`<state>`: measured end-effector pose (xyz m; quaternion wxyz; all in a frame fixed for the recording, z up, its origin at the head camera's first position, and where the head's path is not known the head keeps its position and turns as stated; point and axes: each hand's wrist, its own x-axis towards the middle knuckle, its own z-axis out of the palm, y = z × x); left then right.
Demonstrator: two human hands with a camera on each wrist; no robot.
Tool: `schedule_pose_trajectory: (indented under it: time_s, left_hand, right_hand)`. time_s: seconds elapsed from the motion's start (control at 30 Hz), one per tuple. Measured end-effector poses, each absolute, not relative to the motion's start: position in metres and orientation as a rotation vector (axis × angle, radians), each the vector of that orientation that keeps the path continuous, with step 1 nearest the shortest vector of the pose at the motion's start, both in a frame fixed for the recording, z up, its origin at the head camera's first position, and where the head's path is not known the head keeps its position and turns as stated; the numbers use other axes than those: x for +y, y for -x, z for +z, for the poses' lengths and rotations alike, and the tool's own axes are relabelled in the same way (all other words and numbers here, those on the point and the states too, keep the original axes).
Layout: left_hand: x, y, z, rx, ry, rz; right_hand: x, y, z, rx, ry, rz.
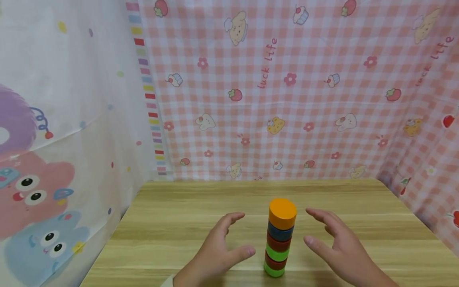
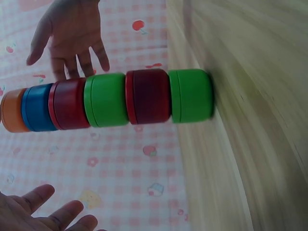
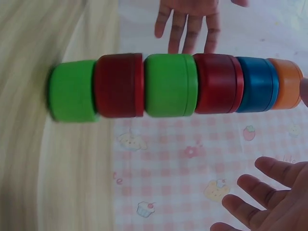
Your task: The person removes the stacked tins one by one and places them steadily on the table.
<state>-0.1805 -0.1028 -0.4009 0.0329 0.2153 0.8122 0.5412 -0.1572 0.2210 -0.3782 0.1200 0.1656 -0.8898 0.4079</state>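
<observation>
A tower of several short round cylinders (image 1: 277,239) stands upright on the wooden table, each with a thin seam near its top like a lidded tin. From the top run an orange one (image 1: 282,211), a blue one (image 3: 256,85), then dark red, green, dark red, and a green one (image 2: 192,96) on the table. My left hand (image 1: 222,249) is held to the left of the tower, thumb and fingers apart, not touching it. Opposite, to the right, my right hand (image 1: 340,247) is likewise spread and apart from the tower. Both palms face the tower and hold nothing.
The pale wood-grain table (image 1: 172,223) ends at a pink checked curtain (image 1: 215,87) behind. A white cartoon-printed curtain (image 1: 89,159) hangs along the left side. More checked cloth (image 1: 441,159) borders the right edge.
</observation>
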Motion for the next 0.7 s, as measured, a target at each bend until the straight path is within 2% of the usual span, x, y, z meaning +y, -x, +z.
schedule_pose_trajectory:
  time_s: [0.7]
  left_hand:
    - [-0.076,0.186,-0.379,2.345,-0.725,1.848]
  right_hand:
    - [0.186,0.163,-0.35,-2.461,-0.477,1.452]
